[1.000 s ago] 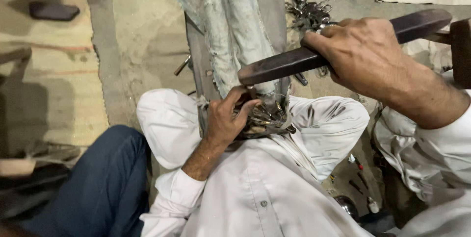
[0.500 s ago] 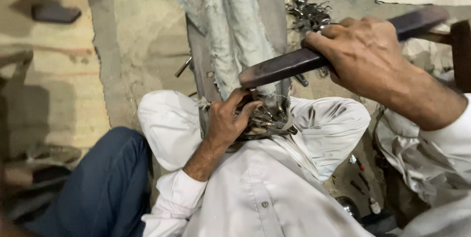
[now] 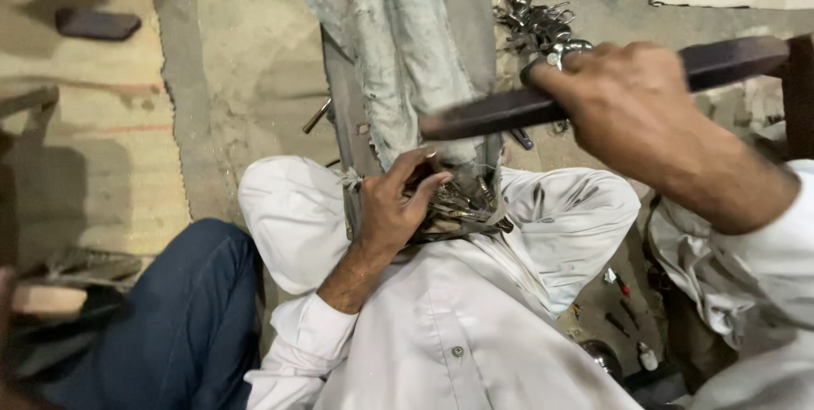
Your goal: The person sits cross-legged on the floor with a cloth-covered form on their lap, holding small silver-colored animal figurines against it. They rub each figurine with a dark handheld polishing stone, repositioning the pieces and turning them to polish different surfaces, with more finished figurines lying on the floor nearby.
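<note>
The heap of small metal pieces [image 3: 458, 206] lies between your knees at the foot of the upright metal post [image 3: 398, 62]; they look hard, light singly but loose and slippery together, so pinch one at its shank rather than scoop. Your left hand [image 3: 398, 206] rests fingers-down on that heap, grasping among the pieces. Your right hand [image 3: 632, 109] is clenched mid-length on the dark flat bar [image 3: 483, 113], which looks stiff and heavy; grip it away from the striking end. Compared with a second ago, the bar sits a little higher and your right hand nearer the camera, while the left hand has stayed put.
</note>
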